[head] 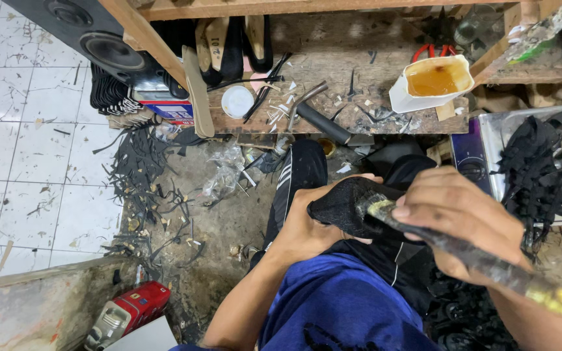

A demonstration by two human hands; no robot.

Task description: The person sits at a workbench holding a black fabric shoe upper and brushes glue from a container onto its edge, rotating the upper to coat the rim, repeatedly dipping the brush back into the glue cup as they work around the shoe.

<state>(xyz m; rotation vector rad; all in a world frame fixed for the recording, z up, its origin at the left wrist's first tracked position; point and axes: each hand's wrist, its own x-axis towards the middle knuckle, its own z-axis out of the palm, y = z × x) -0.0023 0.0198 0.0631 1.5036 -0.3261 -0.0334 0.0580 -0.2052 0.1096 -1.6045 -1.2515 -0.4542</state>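
Glue tub (432,81) and hammer (317,117) are sitting on the counter (333,65) past the hands, left hand (307,224) gripping a black shoe piece (346,205), right hand (460,214) clamping a brush (424,231) on it.

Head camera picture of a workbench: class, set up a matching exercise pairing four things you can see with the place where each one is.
Things:
1. brush
2. black shoe piece
3. glue container
4. hammer

Places:
A. lying on the wooden bench, left of the amber liquid
B. gripped in the right hand
C. standing on the wooden bench at its right end
D. held in the left hand

Pairs: 1-B, 2-D, 3-C, 4-A
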